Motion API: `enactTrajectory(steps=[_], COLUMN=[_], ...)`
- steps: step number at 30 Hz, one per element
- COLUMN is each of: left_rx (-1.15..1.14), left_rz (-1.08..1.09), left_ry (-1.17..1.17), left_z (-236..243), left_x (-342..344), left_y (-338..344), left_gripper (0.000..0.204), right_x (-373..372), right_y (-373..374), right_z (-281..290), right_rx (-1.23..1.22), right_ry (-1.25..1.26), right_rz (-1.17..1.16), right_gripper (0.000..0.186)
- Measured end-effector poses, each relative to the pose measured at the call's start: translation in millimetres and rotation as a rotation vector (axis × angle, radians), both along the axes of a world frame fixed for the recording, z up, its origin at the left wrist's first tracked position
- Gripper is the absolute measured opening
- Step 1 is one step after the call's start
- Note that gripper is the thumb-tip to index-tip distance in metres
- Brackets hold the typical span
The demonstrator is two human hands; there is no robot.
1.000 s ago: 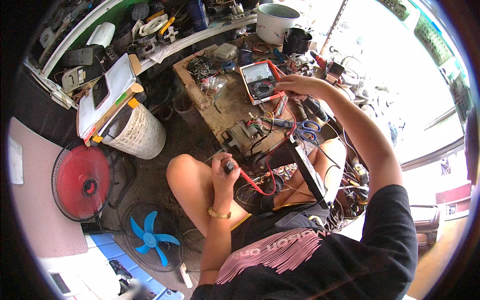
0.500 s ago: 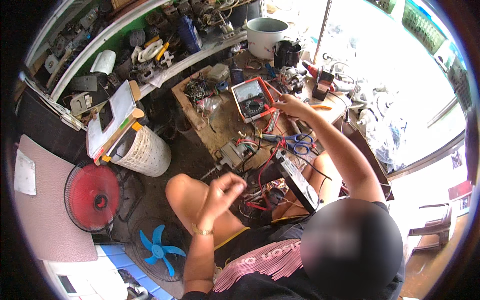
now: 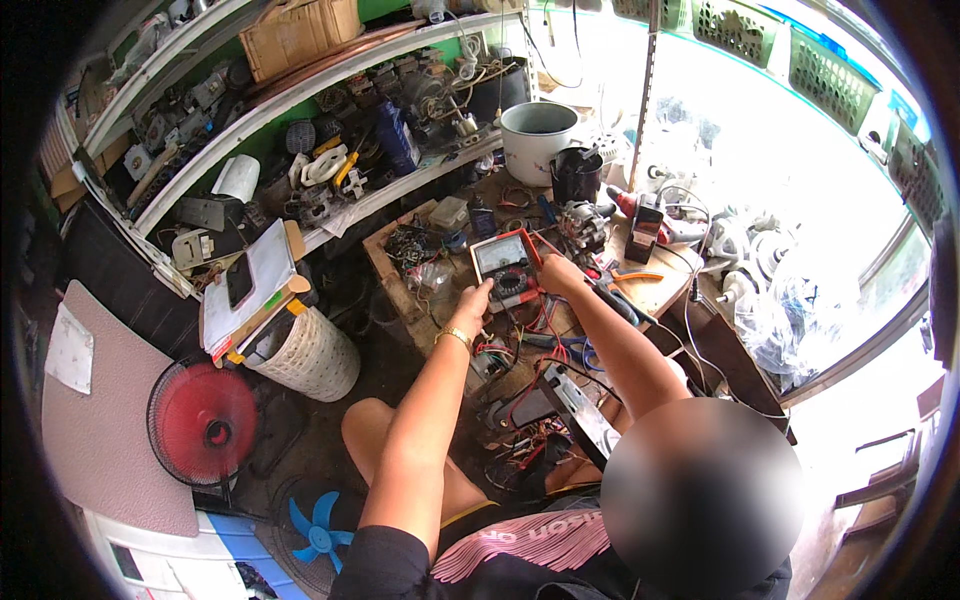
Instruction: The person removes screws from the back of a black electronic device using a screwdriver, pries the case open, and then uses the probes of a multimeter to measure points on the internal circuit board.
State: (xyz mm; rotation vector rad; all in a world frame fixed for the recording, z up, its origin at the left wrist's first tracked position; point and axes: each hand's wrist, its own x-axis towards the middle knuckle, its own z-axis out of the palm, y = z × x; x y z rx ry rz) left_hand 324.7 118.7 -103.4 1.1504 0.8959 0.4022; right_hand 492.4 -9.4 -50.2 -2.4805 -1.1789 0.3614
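Observation:
An analog multimeter (image 3: 510, 272) with a white dial face and red rim lies tilted on the low wooden bench. My left hand (image 3: 473, 306) closes on its lower left edge, thumb beside the selector knob. At its right edge, the fingers of my right hand (image 3: 562, 274) are wrapped round the red side. Thin red and black leads run below the meter, toward a small motor (image 3: 490, 360) with coloured wires. Partly under my right forearm are blue-handled scissors (image 3: 590, 354). Across my lap rests a long metal housing (image 3: 582, 412), with tangled wires (image 3: 530, 450) beside it.
Orange-handled pliers (image 3: 637, 275), a black cup (image 3: 577, 178) and a pale pot (image 3: 540, 150) stand or lie toward the back. To the left are a white basket (image 3: 315, 352) bearing a folder and phone (image 3: 240, 280), a red fan (image 3: 205, 422) and a blue fan blade (image 3: 320, 528).
My left hand has moved from above my knee up to the multimeter's lower left edge. My right hand stays at its right side. The whole view has shifted, showing more shelf.

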Motion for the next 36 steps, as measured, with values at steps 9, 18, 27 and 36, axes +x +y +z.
enactTrajectory(steps=[9,18,27,36], left_rx=[-0.075,0.478,0.034,0.452], left_rz=[0.11,0.191,-0.195,0.42], left_ry=[-0.805,-0.783,-0.57,-0.77], left_z=[138.6,227.7,221.3,220.6], left_x=[-13.2,-47.7,-61.8,-36.2], left_y=[-42.9,-101.3,-94.8,-137.0], left_gripper=[0.027,0.044,0.034,0.053], right_x=[-46.7,-70.8,-58.8,-134.3], right_y=[-35.3,-99.3,-132.0,-114.5], right_z=[99.9,181.0,236.5,156.1], right_rx=[0.862,0.945,0.624,1.046], right_ry=[0.26,-0.225,-0.503,-0.124], right_rz=[0.126,0.348,0.849,0.37], right_gripper=[0.029,0.024,0.023,0.023])
